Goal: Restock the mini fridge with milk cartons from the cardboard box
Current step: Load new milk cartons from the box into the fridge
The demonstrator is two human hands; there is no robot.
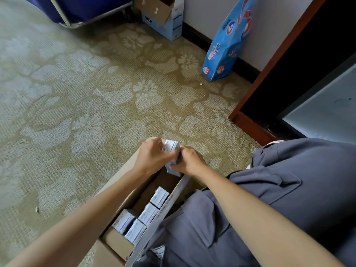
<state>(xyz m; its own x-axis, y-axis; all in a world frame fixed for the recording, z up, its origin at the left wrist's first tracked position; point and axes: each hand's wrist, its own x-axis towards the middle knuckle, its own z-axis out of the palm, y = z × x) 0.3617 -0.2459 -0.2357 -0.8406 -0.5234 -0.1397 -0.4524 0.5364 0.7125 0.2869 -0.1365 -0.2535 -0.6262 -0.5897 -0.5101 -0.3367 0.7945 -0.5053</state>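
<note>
An open cardboard box (117, 241) lies on the carpet in front of my knees. Several white-and-blue milk cartons (147, 213) stand inside it along the right wall. Above the box's far end I hold a small stack of milk cartons (171, 149) between both hands. My left hand (152, 155) grips the stack from the left and my right hand (189, 160) from the right. The mini fridge (323, 110) shows at the right edge as a grey door inside a dark wooden cabinet.
Patterned green carpet spreads to the left and ahead. A blue plastic pack (229, 41) leans on the wall ahead. Another opened carton box (163, 14) stands by the wall, next to a blue cart (81, 8). My grey-trousered legs (269, 199) fill the lower right.
</note>
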